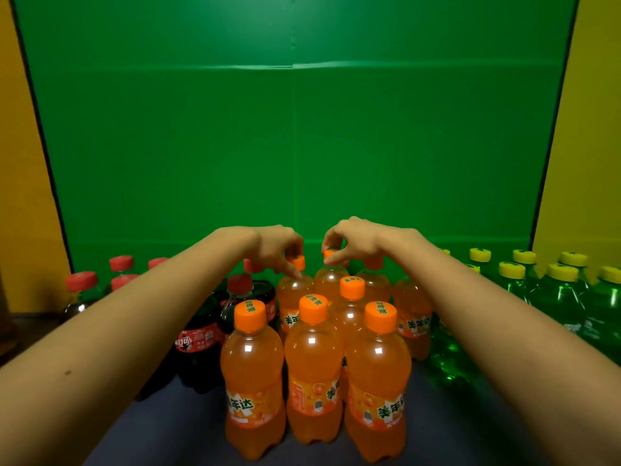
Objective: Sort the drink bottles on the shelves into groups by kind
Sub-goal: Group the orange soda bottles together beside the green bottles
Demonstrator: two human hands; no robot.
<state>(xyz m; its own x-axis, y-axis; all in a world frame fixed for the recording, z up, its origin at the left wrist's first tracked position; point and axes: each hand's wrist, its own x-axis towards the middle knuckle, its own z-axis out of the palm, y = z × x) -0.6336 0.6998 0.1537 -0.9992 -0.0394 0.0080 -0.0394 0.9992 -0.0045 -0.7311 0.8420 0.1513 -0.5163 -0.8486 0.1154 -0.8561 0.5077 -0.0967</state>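
Several orange soda bottles [313,368] with orange caps stand clustered in the middle of the shelf. Dark cola bottles [201,334] with red caps stand to their left, and green bottles [557,297] with yellow caps to their right. My left hand [279,247] pinches the cap of a back-row orange bottle [293,290]. My right hand [349,240] pinches the cap of the orange bottle next to it [331,280]. Both bottles stand upright on the shelf. My forearms hide parts of the cola and green groups.
The shelf floor [470,425] is dark blue-grey. A green back panel [292,146] rises behind the bottles, with yellow walls [591,129] on both sides. Bare shelf shows in front of the orange bottles and behind all three groups.
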